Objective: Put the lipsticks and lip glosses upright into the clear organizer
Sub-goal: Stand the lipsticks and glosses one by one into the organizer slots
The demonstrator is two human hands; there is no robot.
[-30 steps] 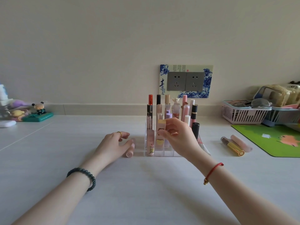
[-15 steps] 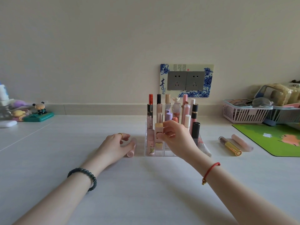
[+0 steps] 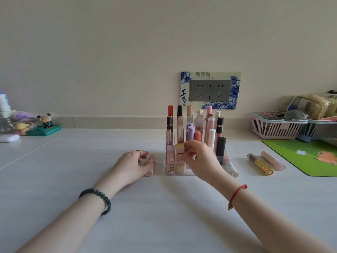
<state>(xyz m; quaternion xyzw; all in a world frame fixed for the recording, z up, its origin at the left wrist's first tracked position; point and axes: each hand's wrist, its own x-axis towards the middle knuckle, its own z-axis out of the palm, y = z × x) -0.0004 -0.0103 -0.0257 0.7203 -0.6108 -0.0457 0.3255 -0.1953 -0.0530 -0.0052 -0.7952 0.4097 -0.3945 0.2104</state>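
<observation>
Right hand (image 3: 198, 159): I see thumb and fingertips pinching the beige-capped gloss (image 3: 180, 149) just below its cap.
Gloss: upright in the front row of the clear organizer (image 3: 165, 156), second slot from the left (whether it is fully seated I cannot tell).
Left hand (image 3: 134, 165): resting on the table (image 3: 164, 207), fingers curled loosely round a pink lipstick (image 3: 149, 171) lying flat just left of the organizer.
Loose: a gold-capped gloss (image 3: 260, 165) and a pale pink tube (image 3: 272, 160) lie side by side on the right.
</observation>
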